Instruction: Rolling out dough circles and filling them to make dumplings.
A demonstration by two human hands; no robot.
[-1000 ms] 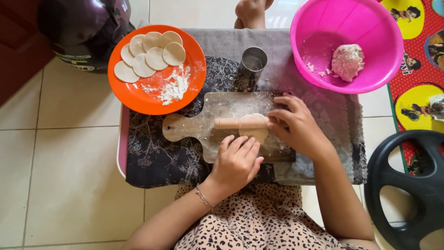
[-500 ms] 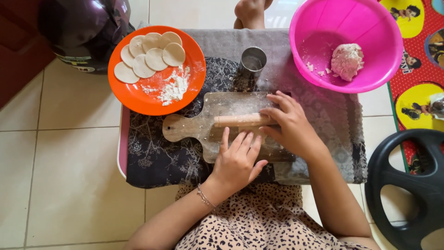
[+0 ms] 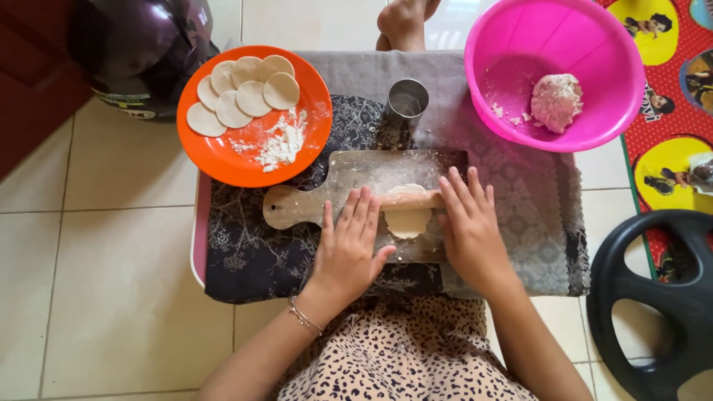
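Observation:
A wooden board with a handle [image 3: 304, 204] lies on a cloth-covered low table [image 3: 520, 223]. A flattened piece of dough [image 3: 407, 220] rests on the board under a wooden rolling pin [image 3: 410, 199]. My left hand [image 3: 350, 249] lies flat, fingers spread, on the pin's left end. My right hand [image 3: 469, 223] presses flat on its right end. Both palms are on the pin, fingers extended, not wrapped around it.
An orange plate [image 3: 223, 156] with several round dough discs and loose flour sits at the table's back left. A metal cup [image 3: 408, 99] stands behind the board. A pink bowl [image 3: 520, 44] holds a dough lump [image 3: 556, 100]. A dark helmet [image 3: 141, 52] and a black ring-shaped object [image 3: 661, 297] lie on the floor.
Both hands have shifted along with the rolling pin; fingers are now stretched flat over its ends, and the dough shows between the hands.

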